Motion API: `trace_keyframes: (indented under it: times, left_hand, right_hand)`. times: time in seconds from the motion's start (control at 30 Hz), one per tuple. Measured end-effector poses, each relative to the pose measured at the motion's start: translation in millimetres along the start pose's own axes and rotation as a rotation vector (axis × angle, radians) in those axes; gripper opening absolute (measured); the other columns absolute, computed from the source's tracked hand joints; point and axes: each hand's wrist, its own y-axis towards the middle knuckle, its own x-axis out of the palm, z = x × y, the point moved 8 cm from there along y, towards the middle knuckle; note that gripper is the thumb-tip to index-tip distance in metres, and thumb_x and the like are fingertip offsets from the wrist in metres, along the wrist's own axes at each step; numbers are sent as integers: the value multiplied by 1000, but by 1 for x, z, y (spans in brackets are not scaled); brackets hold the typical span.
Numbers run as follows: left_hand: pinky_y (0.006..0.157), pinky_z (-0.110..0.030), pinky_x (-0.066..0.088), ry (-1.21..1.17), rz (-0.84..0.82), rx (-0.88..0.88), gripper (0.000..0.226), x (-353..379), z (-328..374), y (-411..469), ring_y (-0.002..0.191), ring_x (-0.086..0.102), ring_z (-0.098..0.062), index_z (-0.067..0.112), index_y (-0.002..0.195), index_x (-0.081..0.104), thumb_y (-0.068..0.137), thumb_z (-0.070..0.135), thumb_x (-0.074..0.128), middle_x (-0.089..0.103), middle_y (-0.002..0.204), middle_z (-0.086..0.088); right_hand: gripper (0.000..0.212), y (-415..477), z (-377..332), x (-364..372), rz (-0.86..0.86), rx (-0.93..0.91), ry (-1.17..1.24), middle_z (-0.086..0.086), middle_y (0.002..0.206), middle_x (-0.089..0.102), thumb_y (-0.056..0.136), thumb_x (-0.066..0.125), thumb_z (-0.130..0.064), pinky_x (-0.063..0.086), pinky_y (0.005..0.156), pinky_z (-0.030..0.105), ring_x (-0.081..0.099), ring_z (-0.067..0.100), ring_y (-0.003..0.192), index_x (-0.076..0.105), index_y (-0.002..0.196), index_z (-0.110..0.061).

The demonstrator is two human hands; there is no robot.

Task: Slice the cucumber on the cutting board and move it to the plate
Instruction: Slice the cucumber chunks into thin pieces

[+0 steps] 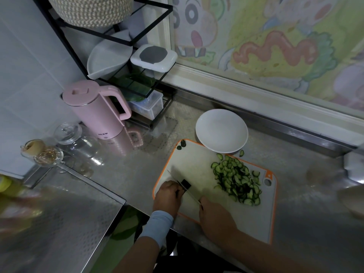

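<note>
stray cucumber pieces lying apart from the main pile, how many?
3: two at the cutting board's far-left corner, one beside the plate rim. Others may hide against the pile.

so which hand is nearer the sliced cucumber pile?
Right. The right hand sits on the cutting board just below-left of the cucumber pile; the left hand is farther left, at the board's left edge.

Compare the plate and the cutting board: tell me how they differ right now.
The plate is round and all white; the cutting board is rectangular with an orange rim. The plate holds nothing, while the cutting board carries a heap of cucumber slices. The plate lies farther from the person, its near edge overlapping the cutting board's far edge. Both rest on the steel counter.
</note>
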Motion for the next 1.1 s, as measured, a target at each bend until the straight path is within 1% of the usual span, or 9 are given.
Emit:
trace_keyframes:
  times: [0.13,0.23,0.33,0.43,0.5,0.6,0.7,0.93,1.1]
  left_hand:
    - [69,-26,46,-2,8,11,8,0,0,0,79,60,-21,15,75,73,81,18,68,66,81,-1]
    - [74,-25,43,17,-3,28,11,2,3,-2,86,58,-19,15,80,74,84,19,64,67,87,-1]
    - [75,-26,43,58,-5,48,7,4,3,-3,87,57,-21,15,78,73,81,16,67,66,85,-1]
    - [69,-26,43,30,10,29,4,4,-1,-3,78,58,-23,15,73,72,77,15,71,64,80,-1]
    - [72,-27,43,9,8,5,7,4,-2,-3,82,58,-23,14,77,73,81,17,69,66,83,-2]
    - [77,-24,38,7,0,-5,15,3,-3,-3,89,56,-19,13,81,72,87,23,62,65,88,-1]
    - [78,-22,36,24,0,4,17,3,-4,-3,92,54,-18,14,82,70,89,26,59,63,89,0]
    - [81,-20,36,39,2,14,20,2,-3,-2,97,54,-17,15,92,72,91,27,56,64,98,1]
    - [73,-24,42,39,-5,37,13,2,-3,-3,85,58,-19,15,80,73,85,23,64,66,87,1]
  right_hand:
    - [26,14,-3,4,-53,9,-14,6,108,64,101,31,-28,42,75,33,61,26,98,46,120,-19]
    - [32,26,-10,6,-73,21,-43,10,110,63,100,33,-25,46,80,35,61,29,100,44,129,-15]
    - [41,33,-16,8,-48,30,-79,9,107,64,99,33,-27,47,78,35,62,26,98,38,138,-15]
    - [37,34,-21,7,-39,7,-94,10,104,65,101,31,-26,47,76,35,63,27,95,41,134,-14]
    - [29,30,-20,3,-46,4,-64,10,102,64,101,31,-25,47,75,36,63,30,92,44,125,-16]
    - [28,17,-11,1,-23,1,-63,6,105,64,101,30,-28,46,77,34,62,25,96,45,123,-20]
    - [26,5,-1,2,-16,-1,-5,4,102,64,101,30,-31,41,72,31,61,23,94,48,116,-21]
    - [30,0,-3,-1,-14,-2,-13,2,111,62,103,28,-34,43,84,31,58,21,103,48,122,-22]
    - [40,17,-6,13,-104,28,-43,5,126,58,103,28,-32,41,92,30,56,23,114,39,139,-19]
